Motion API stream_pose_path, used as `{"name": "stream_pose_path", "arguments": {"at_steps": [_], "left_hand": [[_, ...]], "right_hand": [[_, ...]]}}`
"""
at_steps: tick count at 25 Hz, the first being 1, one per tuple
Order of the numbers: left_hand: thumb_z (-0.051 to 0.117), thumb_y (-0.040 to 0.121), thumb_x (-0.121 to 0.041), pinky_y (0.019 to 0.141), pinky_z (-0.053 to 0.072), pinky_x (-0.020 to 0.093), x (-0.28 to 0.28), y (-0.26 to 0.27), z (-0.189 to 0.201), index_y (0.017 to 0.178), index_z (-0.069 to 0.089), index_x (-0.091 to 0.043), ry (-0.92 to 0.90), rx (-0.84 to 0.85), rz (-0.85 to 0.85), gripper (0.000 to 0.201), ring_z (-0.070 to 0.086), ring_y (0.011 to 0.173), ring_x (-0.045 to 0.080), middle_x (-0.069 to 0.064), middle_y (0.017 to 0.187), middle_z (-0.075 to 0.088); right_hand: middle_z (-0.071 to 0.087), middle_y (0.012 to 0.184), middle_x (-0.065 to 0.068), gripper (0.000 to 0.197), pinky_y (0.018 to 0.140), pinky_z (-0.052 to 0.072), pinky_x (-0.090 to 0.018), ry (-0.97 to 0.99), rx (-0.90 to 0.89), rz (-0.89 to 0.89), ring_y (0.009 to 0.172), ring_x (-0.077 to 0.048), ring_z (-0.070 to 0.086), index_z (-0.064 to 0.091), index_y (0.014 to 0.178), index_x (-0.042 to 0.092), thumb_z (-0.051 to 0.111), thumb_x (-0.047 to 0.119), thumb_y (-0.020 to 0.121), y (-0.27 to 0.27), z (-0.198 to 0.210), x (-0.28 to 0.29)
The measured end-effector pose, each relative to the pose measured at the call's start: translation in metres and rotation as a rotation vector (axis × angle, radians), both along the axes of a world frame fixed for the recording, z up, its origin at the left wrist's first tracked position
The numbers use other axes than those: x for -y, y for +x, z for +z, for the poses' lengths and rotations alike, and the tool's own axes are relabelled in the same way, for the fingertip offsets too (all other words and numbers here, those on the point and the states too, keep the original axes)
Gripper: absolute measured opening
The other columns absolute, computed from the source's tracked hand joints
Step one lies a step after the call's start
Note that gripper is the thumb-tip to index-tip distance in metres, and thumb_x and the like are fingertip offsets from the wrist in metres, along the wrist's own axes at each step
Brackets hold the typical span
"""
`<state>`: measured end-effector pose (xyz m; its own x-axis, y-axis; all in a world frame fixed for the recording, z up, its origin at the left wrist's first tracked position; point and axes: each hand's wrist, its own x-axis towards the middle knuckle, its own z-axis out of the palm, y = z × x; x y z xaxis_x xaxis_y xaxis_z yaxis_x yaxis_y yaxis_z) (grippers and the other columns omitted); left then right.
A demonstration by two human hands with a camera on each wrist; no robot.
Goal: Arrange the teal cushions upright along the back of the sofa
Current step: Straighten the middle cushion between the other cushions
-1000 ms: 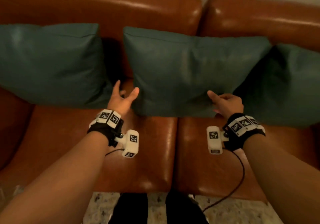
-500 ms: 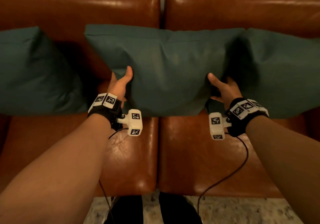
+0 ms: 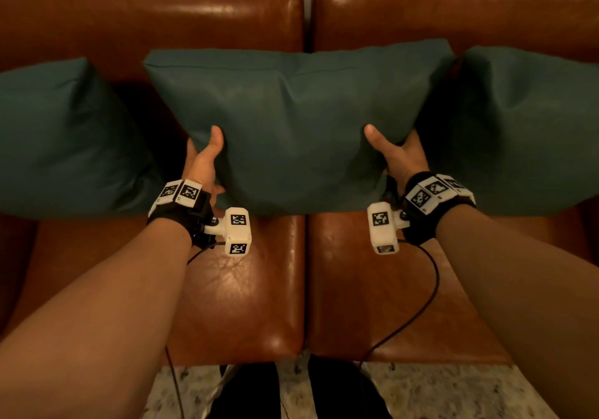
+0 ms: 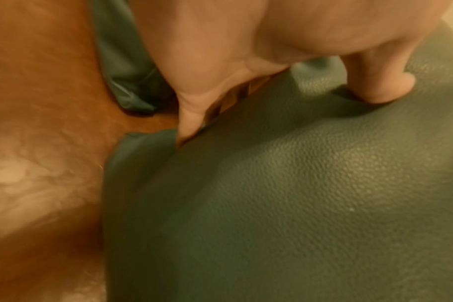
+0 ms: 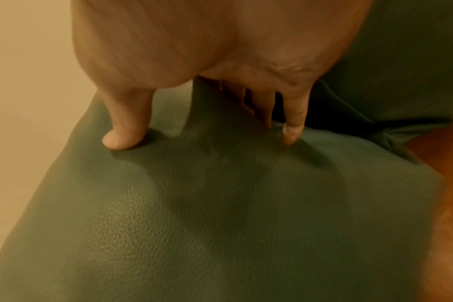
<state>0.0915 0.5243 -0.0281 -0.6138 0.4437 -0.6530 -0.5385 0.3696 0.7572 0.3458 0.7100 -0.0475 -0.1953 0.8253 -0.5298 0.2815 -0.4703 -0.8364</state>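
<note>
Three teal cushions stand along the brown leather sofa back (image 3: pixel 162 13). The middle cushion (image 3: pixel 298 120) leans against the backrest, over the gap between the two seats. My left hand (image 3: pixel 204 159) grips its lower left edge, thumb on the front face and fingers hidden behind. My right hand (image 3: pixel 395 156) grips its lower right edge the same way. In the left wrist view the thumb presses into the middle cushion (image 4: pixel 297 183); in the right wrist view thumb and fingers pinch the middle cushion (image 5: pixel 220 204). The left cushion (image 3: pixel 64 139) and right cushion (image 3: pixel 525 133) stand upright on either side.
The two seat cushions (image 3: pixel 246 289) lie bare in front of the cushions. A cable (image 3: pixel 418 308) runs from my right wrist across the right seat. Speckled floor (image 3: pixel 453 392) and my dark shoes (image 3: pixel 246 392) show below the sofa's front edge.
Both hands went from hovering in front of the middle cushion to gripping its lower sides. The cushion now stands higher against the backrest, and my view has shifted to centre on it.
</note>
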Motion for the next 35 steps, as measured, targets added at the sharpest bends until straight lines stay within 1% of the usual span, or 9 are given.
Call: {"name": "stream_pose_path", "arguments": {"at_steps": [2, 8, 13, 17, 21, 26, 28, 32, 35], "left_hand": [[0.066, 0.077, -0.062, 0.107, 0.039, 0.069, -0.003, 0.000, 0.000, 0.136, 0.042, -0.053, 0.003, 0.014, -0.027, 0.064, 0.054, 0.129, 0.025, -0.014, 0.140, 0.056], [0.064, 0.079, -0.062, 0.113, 0.029, 0.069, -0.017, 0.007, -0.003, 0.147, 0.033, -0.046, 0.014, 0.016, -0.108, 0.076, 0.050, 0.133, 0.024, -0.012, 0.141, 0.054], [0.062, 0.084, -0.058, 0.105, 0.044, 0.065, -0.017, 0.006, -0.008, 0.139, 0.042, -0.044, 0.095, 0.021, -0.059, 0.060, 0.060, 0.123, 0.019, -0.017, 0.123, 0.065], [0.063, 0.076, -0.069, 0.108, 0.040, 0.061, -0.019, 0.012, -0.005, 0.152, 0.020, -0.045, -0.049, -0.037, -0.142, 0.091, 0.049, 0.134, 0.021, -0.010, 0.156, 0.042], [0.066, 0.042, -0.088, 0.107, 0.035, 0.071, -0.020, 0.002, 0.004, 0.147, 0.017, -0.055, -0.190, -0.031, -0.238, 0.120, 0.045, 0.140, 0.032, -0.009, 0.158, 0.040], [0.062, 0.053, -0.083, 0.101, 0.043, 0.071, -0.010, 0.002, 0.006, 0.146, 0.024, -0.055, -0.196, -0.048, -0.229, 0.104, 0.042, 0.141, 0.037, -0.006, 0.159, 0.038], [0.058, 0.066, -0.081, 0.098, 0.048, 0.067, -0.007, 0.000, 0.004, 0.146, 0.026, -0.052, -0.191, -0.028, -0.229, 0.091, 0.046, 0.138, 0.041, -0.003, 0.158, 0.040], [0.055, 0.075, -0.077, 0.091, 0.053, 0.064, -0.008, -0.004, 0.004, 0.145, 0.035, -0.042, -0.180, -0.001, -0.194, 0.080, 0.056, 0.126, 0.042, 0.000, 0.149, 0.049], [0.055, 0.072, -0.079, 0.095, 0.053, 0.060, -0.014, -0.011, 0.001, 0.147, 0.036, -0.037, -0.201, 0.001, -0.191, 0.089, 0.055, 0.127, 0.043, 0.001, 0.150, 0.049]], "right_hand": [[0.057, 0.146, 0.002, 0.139, 0.110, 0.047, -0.051, 0.000, 0.040, 0.001, 0.132, -0.025, 0.056, 0.042, 0.149, 0.033, 0.084, 0.082, 0.026, 0.001, -0.001, -0.002], [0.059, 0.144, 0.002, 0.139, 0.109, 0.048, -0.051, 0.009, 0.053, -0.070, 0.130, -0.025, 0.058, 0.048, 0.144, 0.032, 0.081, 0.084, 0.020, 0.017, 0.002, 0.007], [0.055, 0.146, 0.004, 0.128, 0.111, 0.047, -0.050, 0.113, 0.008, -0.085, 0.132, -0.022, 0.054, 0.048, 0.144, 0.035, 0.079, 0.084, 0.030, 0.014, 0.016, 0.010], [0.054, 0.148, 0.003, 0.135, 0.111, 0.047, -0.052, 0.071, 0.077, -0.050, 0.135, -0.025, 0.053, 0.042, 0.147, 0.037, 0.078, 0.087, 0.027, 0.022, 0.008, 0.015], [0.056, 0.147, 0.002, 0.140, 0.110, 0.048, -0.050, 0.060, 0.111, -0.036, 0.133, -0.026, 0.055, 0.041, 0.148, 0.034, 0.076, 0.089, 0.024, 0.023, 0.005, 0.008], [0.050, 0.152, -0.004, 0.152, 0.113, 0.045, -0.051, 0.032, 0.166, -0.048, 0.137, -0.032, 0.051, 0.035, 0.152, 0.032, 0.068, 0.093, 0.017, 0.020, 0.006, 0.007], [0.051, 0.152, -0.004, 0.143, 0.112, 0.045, -0.051, 0.026, 0.168, -0.044, 0.137, -0.033, 0.052, 0.037, 0.151, 0.033, 0.070, 0.093, 0.025, 0.023, 0.007, 0.014], [0.050, 0.154, -0.006, 0.090, 0.117, 0.040, -0.049, 0.083, 0.213, -0.001, 0.139, -0.033, 0.049, 0.041, 0.150, 0.030, 0.067, 0.072, 0.074, 0.009, 0.007, 0.007], [0.048, 0.155, -0.008, 0.098, 0.117, 0.040, -0.047, 0.089, 0.265, -0.009, 0.141, -0.035, 0.047, 0.041, 0.152, 0.028, 0.066, 0.076, 0.069, -0.004, 0.004, -0.009]]}}
